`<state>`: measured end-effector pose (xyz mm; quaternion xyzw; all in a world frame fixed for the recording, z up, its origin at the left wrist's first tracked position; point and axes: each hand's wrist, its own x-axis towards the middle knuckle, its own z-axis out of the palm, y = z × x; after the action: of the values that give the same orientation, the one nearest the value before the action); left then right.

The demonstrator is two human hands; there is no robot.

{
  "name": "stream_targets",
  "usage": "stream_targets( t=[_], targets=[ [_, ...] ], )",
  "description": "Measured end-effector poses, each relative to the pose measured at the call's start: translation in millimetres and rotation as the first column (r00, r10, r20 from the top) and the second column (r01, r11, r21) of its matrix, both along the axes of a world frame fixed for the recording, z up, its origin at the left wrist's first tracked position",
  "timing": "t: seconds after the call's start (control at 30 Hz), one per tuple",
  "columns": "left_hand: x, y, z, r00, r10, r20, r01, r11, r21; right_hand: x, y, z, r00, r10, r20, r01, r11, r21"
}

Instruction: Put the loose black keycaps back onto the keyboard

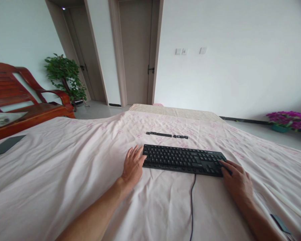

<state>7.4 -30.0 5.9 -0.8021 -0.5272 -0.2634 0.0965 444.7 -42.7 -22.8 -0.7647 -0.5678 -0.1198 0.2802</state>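
Observation:
A black keyboard (183,159) lies on the pink cloth-covered table (65,174), its cable (191,204) trailing toward me. My left hand (132,166) rests flat beside the keyboard's left end, fingers stretched out and touching its edge. My right hand (237,180) lies at the keyboard's right end, fingers curled over its corner. Beyond the keyboard a row of loose black keycaps (167,135) lies on the cloth, including one long bar.
A dark phone (5,145) lies at the table's left edge, and another dark flat object (281,223) sits near my right forearm. A red wooden chair (22,100) and a potted plant (65,77) stand left; purple flowers (289,120) at right.

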Motion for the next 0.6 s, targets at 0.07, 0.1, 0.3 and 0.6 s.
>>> stream_targets(
  t=[0.07, 0.1, 0.3, 0.6],
  targets=[
    [1.1, -0.5, 0.3, 0.999, 0.026, 0.022, -0.026, 0.999, 0.019, 0.0, 0.1, -0.2, 1.000, 0.000, -0.008, 0.000, 1.000, -0.001],
    [1.2, -0.5, -0.4, 0.998, 0.046, 0.032, -0.047, 0.998, 0.030, 0.3, 0.2, -0.6, 1.000, 0.000, -0.013, 0.000, 1.000, -0.001],
    [-0.9, 5.6, -6.7, 0.998, 0.055, 0.017, -0.055, 0.998, 0.018, 3.1, 1.5, -3.4, 1.000, -0.006, -0.012, 0.006, 1.000, 0.005],
    [-3.0, 10.7, -8.0, 0.997, 0.012, 0.077, -0.016, 0.998, 0.058, -2.0, -3.3, 2.3, 0.995, -0.030, 0.097, 0.027, 0.999, 0.025]
  ],
)
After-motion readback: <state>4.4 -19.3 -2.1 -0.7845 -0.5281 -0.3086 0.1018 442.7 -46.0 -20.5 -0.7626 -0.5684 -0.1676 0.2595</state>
